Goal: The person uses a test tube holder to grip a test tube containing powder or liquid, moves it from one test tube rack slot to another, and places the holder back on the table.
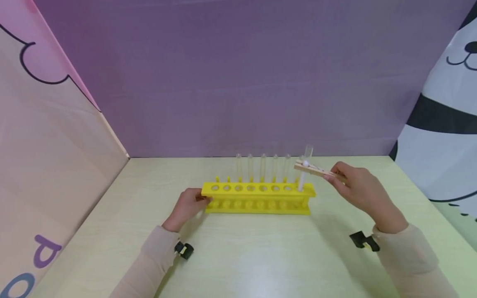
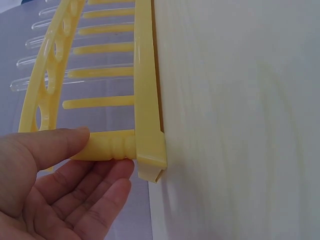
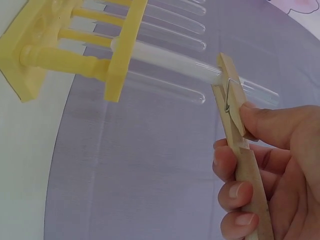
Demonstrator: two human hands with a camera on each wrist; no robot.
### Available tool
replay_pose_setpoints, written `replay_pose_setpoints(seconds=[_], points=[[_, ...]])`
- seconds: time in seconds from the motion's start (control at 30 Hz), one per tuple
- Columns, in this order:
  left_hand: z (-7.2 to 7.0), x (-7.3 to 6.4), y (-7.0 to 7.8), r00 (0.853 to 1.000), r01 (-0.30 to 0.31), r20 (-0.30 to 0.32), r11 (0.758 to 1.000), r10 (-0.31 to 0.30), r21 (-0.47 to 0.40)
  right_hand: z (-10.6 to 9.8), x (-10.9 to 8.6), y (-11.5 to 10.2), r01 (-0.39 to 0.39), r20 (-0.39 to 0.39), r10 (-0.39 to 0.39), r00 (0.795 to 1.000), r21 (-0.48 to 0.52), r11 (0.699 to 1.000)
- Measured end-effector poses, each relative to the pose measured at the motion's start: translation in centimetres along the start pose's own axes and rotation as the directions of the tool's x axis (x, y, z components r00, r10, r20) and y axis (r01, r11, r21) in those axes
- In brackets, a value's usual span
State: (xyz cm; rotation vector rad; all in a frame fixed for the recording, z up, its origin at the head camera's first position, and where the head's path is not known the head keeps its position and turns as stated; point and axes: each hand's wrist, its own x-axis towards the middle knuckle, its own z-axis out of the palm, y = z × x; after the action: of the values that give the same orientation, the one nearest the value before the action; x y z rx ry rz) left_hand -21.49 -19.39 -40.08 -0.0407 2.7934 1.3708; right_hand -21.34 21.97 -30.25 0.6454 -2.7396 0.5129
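A yellow test tube rack (image 1: 257, 189) stands on the table, a row of round holes along its top. My left hand (image 1: 189, 207) grips its left end post (image 2: 112, 145) between thumb and fingers. My right hand (image 1: 359, 188) holds a wooden test tube clamp (image 1: 316, 169) by its handle. The clamp's jaws are around a test tube (image 3: 170, 62) with white contents, near its upper end. That tube stands almost upright, its rounded bottom right at the rightmost hole of the rack's top bar. The tube's clear mouth end sticks out above the clamp.
Several clear test tubes (image 1: 263, 167) sit upside down on pegs along the rack's back. Two short yellow pegs (image 1: 222, 179) at the left are bare. A purple cloth (image 1: 238, 82) hangs behind the table (image 1: 238, 256). Printed cloths flank both sides.
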Motion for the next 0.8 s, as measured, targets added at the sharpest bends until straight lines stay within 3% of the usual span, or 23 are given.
replay_pose_setpoints(seconds=[0.8], points=[[0.07,0.22,-0.3,1.0,-0.011,0.004,1.0,0.011,-0.005,-0.93,0.23,-0.39,0.009,-0.021,-0.01,1.0,-0.031,0.999]])
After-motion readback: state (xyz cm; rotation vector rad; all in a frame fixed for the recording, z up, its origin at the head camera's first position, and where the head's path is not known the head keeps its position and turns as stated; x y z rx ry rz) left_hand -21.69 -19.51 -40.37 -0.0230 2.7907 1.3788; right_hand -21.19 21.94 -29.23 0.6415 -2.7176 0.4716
